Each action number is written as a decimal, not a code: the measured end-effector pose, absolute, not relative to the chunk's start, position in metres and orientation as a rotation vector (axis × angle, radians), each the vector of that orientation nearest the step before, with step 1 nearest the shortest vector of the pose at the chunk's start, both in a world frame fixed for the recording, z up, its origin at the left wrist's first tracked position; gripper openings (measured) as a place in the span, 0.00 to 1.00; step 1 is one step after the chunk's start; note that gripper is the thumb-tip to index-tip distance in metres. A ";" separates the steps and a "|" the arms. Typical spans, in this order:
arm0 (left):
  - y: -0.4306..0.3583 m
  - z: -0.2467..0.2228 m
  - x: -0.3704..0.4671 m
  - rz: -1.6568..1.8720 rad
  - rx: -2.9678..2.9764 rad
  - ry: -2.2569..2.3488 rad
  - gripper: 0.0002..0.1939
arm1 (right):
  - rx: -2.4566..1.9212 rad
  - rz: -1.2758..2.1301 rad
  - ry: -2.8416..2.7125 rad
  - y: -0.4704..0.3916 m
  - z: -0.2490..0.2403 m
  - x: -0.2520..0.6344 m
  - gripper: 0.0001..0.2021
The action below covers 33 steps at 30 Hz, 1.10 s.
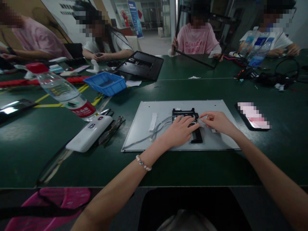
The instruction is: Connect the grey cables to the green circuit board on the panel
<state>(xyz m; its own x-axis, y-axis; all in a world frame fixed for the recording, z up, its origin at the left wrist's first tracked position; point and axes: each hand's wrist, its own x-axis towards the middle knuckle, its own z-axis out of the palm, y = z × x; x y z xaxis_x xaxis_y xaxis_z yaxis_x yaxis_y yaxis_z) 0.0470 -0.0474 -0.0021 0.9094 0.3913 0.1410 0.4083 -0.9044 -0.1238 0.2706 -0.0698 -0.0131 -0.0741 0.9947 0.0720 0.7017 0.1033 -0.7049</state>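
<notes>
A light grey flat panel (137, 128) lies on the table before me, with a black plastic bracket (197, 137) on its right half. My left hand (181, 130) rests palm down across the bracket, fingers spread, covering its middle. Close to those fingertips, my right hand (218, 122) has its thumb and index finger together at the bracket's right edge; whatever is between them is too small to tell. From under my left hand, a grey cable (141, 140) runs to the panel's lower left corner. A white strip (153, 122) lies on the panel's left part.
To the right lies a phone (253, 117). On the left are a white power bank (90, 133), glasses (110, 132), a leaning water bottle (64, 93) and a blue bin (106, 84). Several people sit across the table (168, 168); one holds a black frame (194, 59).
</notes>
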 end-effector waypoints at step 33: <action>0.057 0.018 -0.077 -1.299 -3.325 -1.752 0.15 | -1.495 0.680 -1.809 -0.080 -0.004 0.253 0.14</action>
